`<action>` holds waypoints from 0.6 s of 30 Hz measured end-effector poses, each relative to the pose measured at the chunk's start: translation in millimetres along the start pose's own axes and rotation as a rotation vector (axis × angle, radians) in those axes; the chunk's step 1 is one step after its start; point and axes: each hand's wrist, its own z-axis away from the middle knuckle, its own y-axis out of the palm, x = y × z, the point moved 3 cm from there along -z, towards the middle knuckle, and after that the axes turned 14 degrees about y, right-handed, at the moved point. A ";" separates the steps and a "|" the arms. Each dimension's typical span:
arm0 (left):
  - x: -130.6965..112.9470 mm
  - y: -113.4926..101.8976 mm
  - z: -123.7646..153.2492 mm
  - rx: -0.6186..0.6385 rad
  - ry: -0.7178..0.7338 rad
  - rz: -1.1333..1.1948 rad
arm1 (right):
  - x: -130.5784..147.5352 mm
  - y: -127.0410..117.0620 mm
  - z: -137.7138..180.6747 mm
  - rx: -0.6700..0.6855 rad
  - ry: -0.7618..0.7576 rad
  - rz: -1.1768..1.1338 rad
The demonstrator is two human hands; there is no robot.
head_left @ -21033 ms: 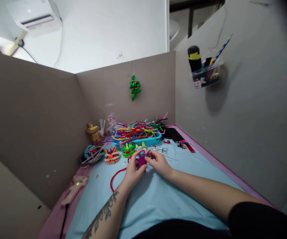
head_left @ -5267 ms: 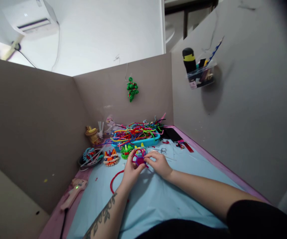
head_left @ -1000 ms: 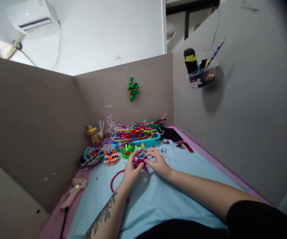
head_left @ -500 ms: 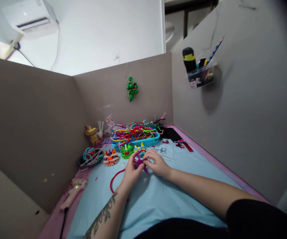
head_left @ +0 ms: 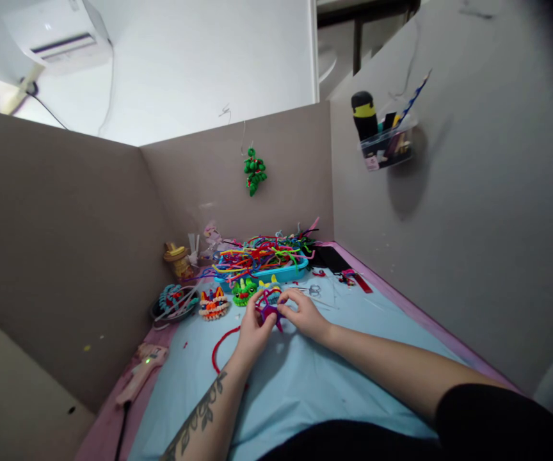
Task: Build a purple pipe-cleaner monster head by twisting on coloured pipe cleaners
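Head view: the left hand (head_left: 253, 325) keeps a firm grip, thumb and fingers pressed on a purple-and-red piece (head_left: 269, 312) above the worktop (head_left: 324, 390). The right hand (head_left: 306, 318) pinches the piece's right edge between thumb and fingertip. Beyond stand a green figure (head_left: 244, 293) and, leftward, an orange-and-cream figure (head_left: 214, 306); a red strand (head_left: 217, 349) curves beside the left wrist.

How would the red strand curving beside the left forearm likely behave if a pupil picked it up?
The red strand is probably light, being thin. It likely bends yet holds shape: it curves, and similar strands jut from the blue tray. Its fuzzy look suggests little slipperiness.
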 end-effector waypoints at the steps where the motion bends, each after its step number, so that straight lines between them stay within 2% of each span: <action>1: 0.8 -0.4 0.0 -0.016 -0.003 0.000 | -1.2 -0.3 -0.3 -0.014 0.008 -0.012; 9: 11.0 -2.9 -0.9 -0.129 -0.024 0.169 | -3.9 -3.1 -2.0 -0.063 0.046 -0.092; 18: 8.4 -4.4 -1.3 -0.164 -0.080 0.254 | -11.4 -1.5 -3.7 -0.049 0.118 -0.132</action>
